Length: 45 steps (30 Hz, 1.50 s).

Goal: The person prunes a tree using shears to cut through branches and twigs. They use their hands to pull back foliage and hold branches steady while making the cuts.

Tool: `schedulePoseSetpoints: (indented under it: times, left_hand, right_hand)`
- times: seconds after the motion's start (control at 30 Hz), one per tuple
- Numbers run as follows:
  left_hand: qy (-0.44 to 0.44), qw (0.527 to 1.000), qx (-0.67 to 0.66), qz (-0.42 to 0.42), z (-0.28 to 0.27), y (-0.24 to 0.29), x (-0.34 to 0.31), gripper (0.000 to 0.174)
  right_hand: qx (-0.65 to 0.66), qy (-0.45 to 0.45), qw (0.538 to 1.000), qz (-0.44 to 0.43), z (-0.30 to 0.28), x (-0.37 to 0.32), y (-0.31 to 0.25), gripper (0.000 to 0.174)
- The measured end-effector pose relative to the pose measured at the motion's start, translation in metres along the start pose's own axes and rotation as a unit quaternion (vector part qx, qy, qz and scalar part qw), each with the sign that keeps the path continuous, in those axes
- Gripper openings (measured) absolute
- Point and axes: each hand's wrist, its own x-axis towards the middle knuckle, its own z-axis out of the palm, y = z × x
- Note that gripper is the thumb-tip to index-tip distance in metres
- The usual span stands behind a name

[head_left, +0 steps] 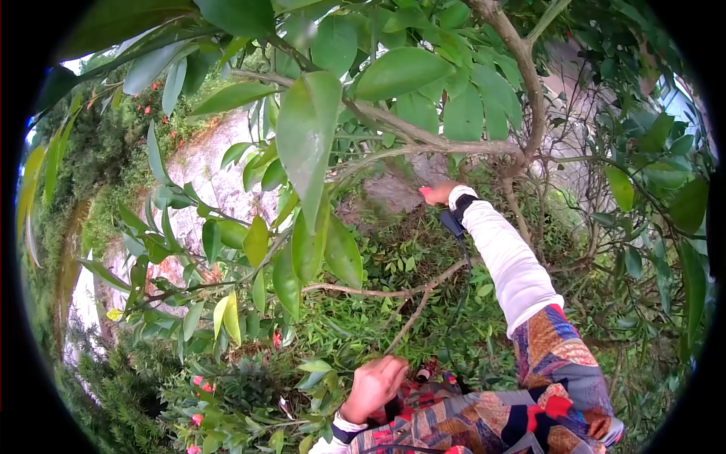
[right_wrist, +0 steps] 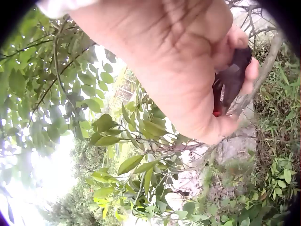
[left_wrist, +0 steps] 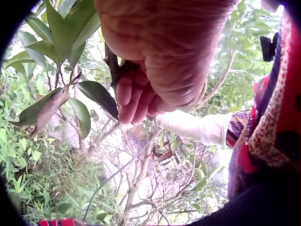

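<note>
Low in the head view, the left hand (head_left: 374,387) has its fingers curled round a thin branch (head_left: 408,327). In the left wrist view the curled fingers (left_wrist: 134,99) wrap a dark stem (left_wrist: 112,68), with leaves beside it. The right arm reaches forward beneath a thicker bough (head_left: 454,146). In the right hand (right_wrist: 188,70) is a black-handled tool (right_wrist: 235,77) with a red part, gripped between thumb and fingers. Its working end is hidden by the hand. A grey branch (right_wrist: 265,70) runs right behind the tool in the right wrist view.
Large green leaves (head_left: 308,136) hang close before the head camera. A forked trunk (head_left: 529,83) rises at the upper right. Low plants (head_left: 378,265) cover the ground, and a pale path (head_left: 200,170) runs at the left. A black cable (head_left: 454,310) hangs from the right wrist.
</note>
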Motion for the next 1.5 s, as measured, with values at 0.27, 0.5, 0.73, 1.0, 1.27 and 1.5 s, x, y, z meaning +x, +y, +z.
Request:
schedulePoseSetpoints:
  times: [0.27, 0.5, 0.73, 1.0, 1.27, 1.5]
  left_hand:
    - [-0.002, 1.000, 0.003, -0.010, 0.001, 0.003, -0.003, 0.013]
    - [0.003, 1.000, 0.008, -0.014, 0.002, 0.004, -0.001, 0.013]
    - [0.002, 1.000, 0.000, -0.012, 0.002, 0.004, -0.002, 0.011]
    - [0.002, 0.999, -0.041, -0.033, -0.003, 0.002, -0.002, 0.011]
    - [-0.007, 0.999, -0.027, -0.029, -0.001, 0.003, 0.000, 0.010]
    - [0.010, 1.000, -0.003, -0.006, 0.001, 0.006, 0.003, 0.010]
  right_hand:
    - [0.291, -0.102, 0.947, -0.086, 0.018, 0.021, 0.031, 0.039]
    - [0.655, -0.165, 0.736, -0.040, 0.039, -0.011, 0.042, 0.035]
    - [0.816, -0.244, 0.523, -0.034, 0.061, -0.051, 0.055, 0.045]
    - [0.843, -0.276, 0.418, -0.195, 0.102, -0.043, 0.058, 0.057]
    - [0.882, -0.183, 0.309, -0.305, 0.083, -0.076, 0.050, 0.056]
    - [0.806, -0.137, 0.561, -0.129, 0.085, -0.083, 0.078, 0.045]
